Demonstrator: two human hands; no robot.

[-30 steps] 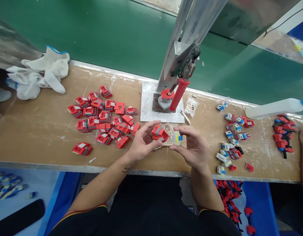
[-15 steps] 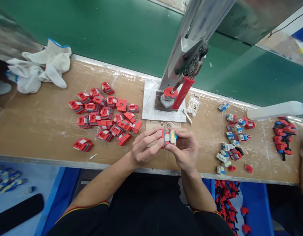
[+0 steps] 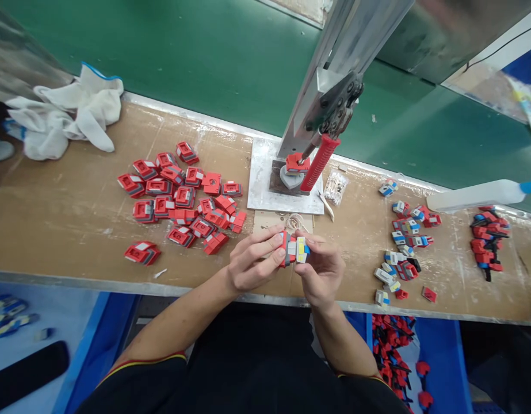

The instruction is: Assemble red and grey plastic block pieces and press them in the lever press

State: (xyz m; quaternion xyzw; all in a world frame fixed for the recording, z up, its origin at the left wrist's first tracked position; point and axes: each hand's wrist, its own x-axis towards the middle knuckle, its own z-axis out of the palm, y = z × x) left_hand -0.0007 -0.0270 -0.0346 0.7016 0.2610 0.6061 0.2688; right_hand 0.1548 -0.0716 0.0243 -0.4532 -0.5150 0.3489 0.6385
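Near the bench's front edge, my left hand [image 3: 255, 260] grips a red and grey plastic toy part [image 3: 287, 249]. Against its right side sits a white, yellow and blue toy piece [image 3: 301, 249], pinched between the thumb and fingers of my right hand [image 3: 323, 265]. The two pieces touch; I cannot tell whether they are joined. Beyond my hands stands a hand press with a red handle [image 3: 320, 164], and another red part [image 3: 297, 163] rests on its grey fixture [image 3: 290, 177] under the plunger.
A heap of red toy parts [image 3: 185, 197] lies left of the press, white gloves [image 3: 81, 109] farther left. Pliers [image 3: 327, 207] and a bag of small white pieces [image 3: 335, 187] are beside the base plate. Rightward are mixed pieces [image 3: 405, 225], a white bottle [image 3: 476, 195] and assembled red figures [image 3: 487, 241].
My view has shifted slightly. Both hands still hold the two pieces together, and the yellow-marked face shows a little more clearly. A person's arm at the far right has left the view.
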